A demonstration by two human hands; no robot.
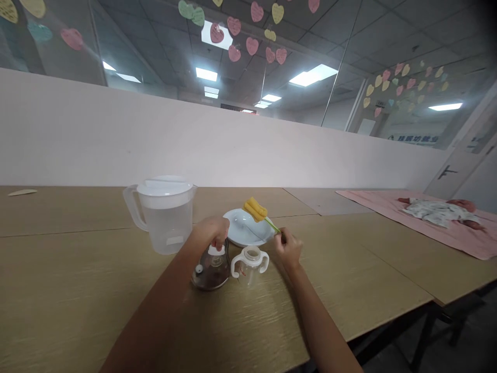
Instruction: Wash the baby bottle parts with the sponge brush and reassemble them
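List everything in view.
Jug: one, clear, white lid, left
Bottle: one, clear, white handles, centre
Bowl: one, white, behind bottle
Round item: one, dark, beside bottle
Small piece: one, white, under left hand
Sponge brush: one, yellow and green, right hand
Cloth: one, pink, right
Doll: one, white-clad, on cloth
Flat piece: one, beige, far left
Table: one, brown, below
Wall: one, white, behind
Paper hearts: many, multicoloured, on glass
Lights: several, white, overhead
Door: one, grey, right
Left hand: one, above small piece
Right hand: one, on brush
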